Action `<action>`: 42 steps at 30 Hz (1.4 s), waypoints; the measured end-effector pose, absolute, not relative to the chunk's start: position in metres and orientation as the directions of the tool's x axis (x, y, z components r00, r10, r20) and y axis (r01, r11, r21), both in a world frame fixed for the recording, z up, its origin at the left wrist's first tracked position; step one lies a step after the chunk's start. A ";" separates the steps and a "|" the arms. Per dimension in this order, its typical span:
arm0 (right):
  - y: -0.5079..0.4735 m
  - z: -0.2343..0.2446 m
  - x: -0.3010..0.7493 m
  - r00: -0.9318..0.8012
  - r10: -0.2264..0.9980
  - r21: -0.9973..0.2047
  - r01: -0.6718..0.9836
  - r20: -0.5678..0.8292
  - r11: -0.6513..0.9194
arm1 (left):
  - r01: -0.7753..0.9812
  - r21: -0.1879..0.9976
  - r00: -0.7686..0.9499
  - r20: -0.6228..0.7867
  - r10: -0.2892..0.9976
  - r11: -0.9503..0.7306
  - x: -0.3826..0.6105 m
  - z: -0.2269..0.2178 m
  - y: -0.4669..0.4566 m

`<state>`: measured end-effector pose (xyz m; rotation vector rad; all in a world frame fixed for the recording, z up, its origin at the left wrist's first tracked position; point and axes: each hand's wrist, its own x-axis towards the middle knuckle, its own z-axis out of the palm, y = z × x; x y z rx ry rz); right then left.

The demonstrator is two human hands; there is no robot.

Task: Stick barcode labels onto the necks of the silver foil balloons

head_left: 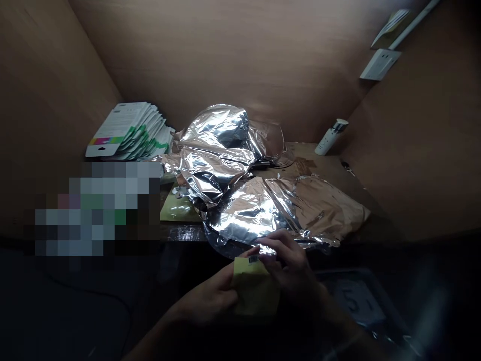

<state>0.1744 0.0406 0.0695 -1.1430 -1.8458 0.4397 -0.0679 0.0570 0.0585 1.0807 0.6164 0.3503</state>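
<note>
My left hand [214,296] grips a yellow sheet [255,291] from its left side, at the near edge of the desk. My right hand [293,271] pinches the front edge of a flat silver foil balloon [248,210] together with a small barcode sticker [254,258] at the top of the yellow sheet. The fingers of both hands are closed. More crumpled silver foil balloons [218,140] lie piled behind on the desk [326,168]. The lower part of the view is dark.
A stack of white printed cards [130,131] sits at the back left. A yellow-green card [178,206] lies under the foil. A white tube [330,136] leans at the back right below a wall socket [379,64]. Brown partition walls close in the desk. A dark bin [356,301] stands below right.
</note>
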 end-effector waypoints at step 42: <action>-0.024 0.059 0.254 -0.377 0.896 -0.944 0.310 -0.234 -0.116 | 0.172 0.981 0.890 -0.115 0.441 -0.091 -0.047 0.090 0.086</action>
